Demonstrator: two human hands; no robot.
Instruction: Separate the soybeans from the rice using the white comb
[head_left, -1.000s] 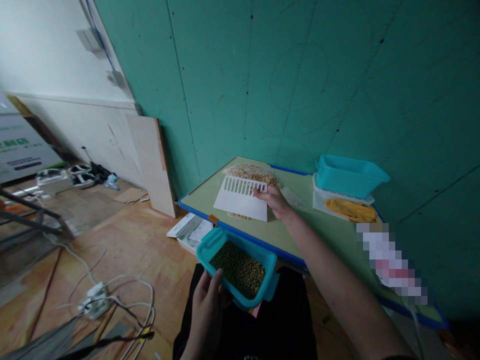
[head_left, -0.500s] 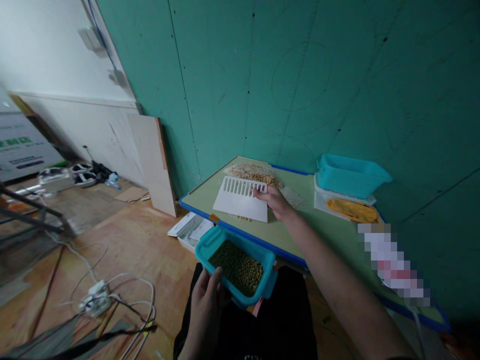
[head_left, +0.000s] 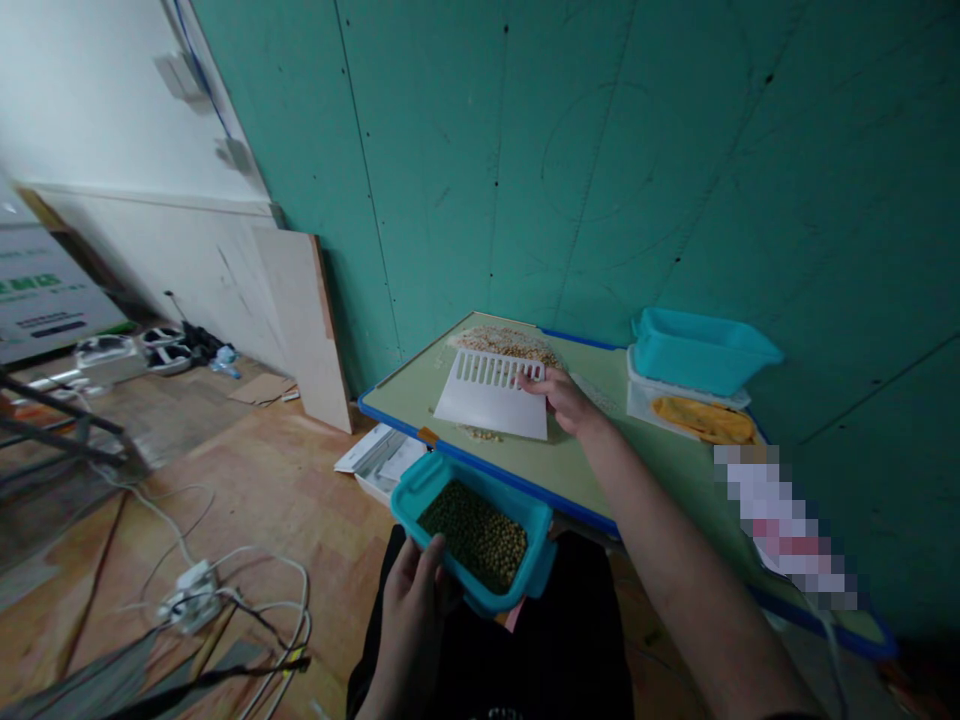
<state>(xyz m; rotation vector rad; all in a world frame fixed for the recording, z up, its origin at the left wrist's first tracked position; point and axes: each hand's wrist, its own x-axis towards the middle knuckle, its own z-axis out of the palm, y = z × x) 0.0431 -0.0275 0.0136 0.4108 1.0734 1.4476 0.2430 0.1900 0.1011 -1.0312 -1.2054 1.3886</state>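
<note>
My right hand (head_left: 566,397) grips the right edge of a white slotted plastic scraper (head_left: 491,408), its thumb over the slots. The scraper is tilted above the table and partly covers what lies beneath. Behind it spreads a pile of mixed grains (head_left: 510,343), and a few yellowish grains (head_left: 481,434) lie by its lower edge. Below the table's front edge, my left hand (head_left: 416,590) is closed on the near left rim of a turquoise plastic container (head_left: 536,515). Dark green beans (head_left: 457,520) fill its left part and yellowish soybeans (head_left: 502,550) its right.
The blue-edged table (head_left: 600,455) stands against a green wall. At its right are a turquoise bin (head_left: 697,350) on a white lid, a yellow cloth (head_left: 705,418) and a blurred-out item (head_left: 787,530). Cables and a power strip (head_left: 195,597) lie on the floor at left.
My right hand and the scraper have shifted slightly to the right, showing more of the grains by its lower edge. My left hand and the container have stayed in place.
</note>
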